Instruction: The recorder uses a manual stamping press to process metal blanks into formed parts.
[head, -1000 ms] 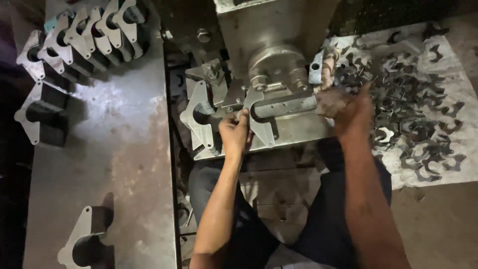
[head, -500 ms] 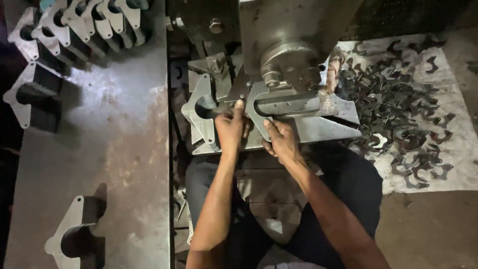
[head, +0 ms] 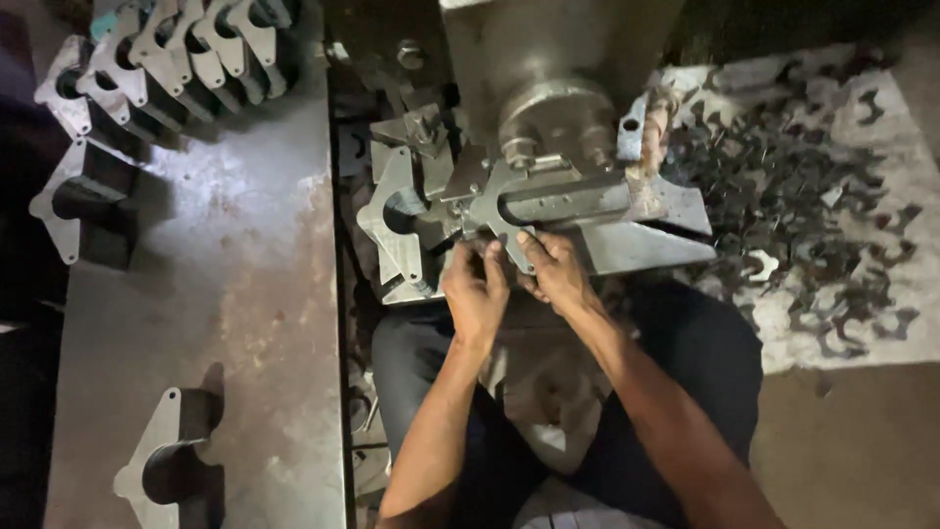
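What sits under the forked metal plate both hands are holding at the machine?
Under the forked plate lies a flat steel bed. The left hand and right hand cover its near edge, so what is beneath there is hidden.

Bracket stack (head: 162,470) cut by the bottom edge; fingertips hidden behind the plate (head: 490,211).

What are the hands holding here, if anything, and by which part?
Both the left hand and right hand grip a flat forked metal plate at its lower edge, against the machine fixture.
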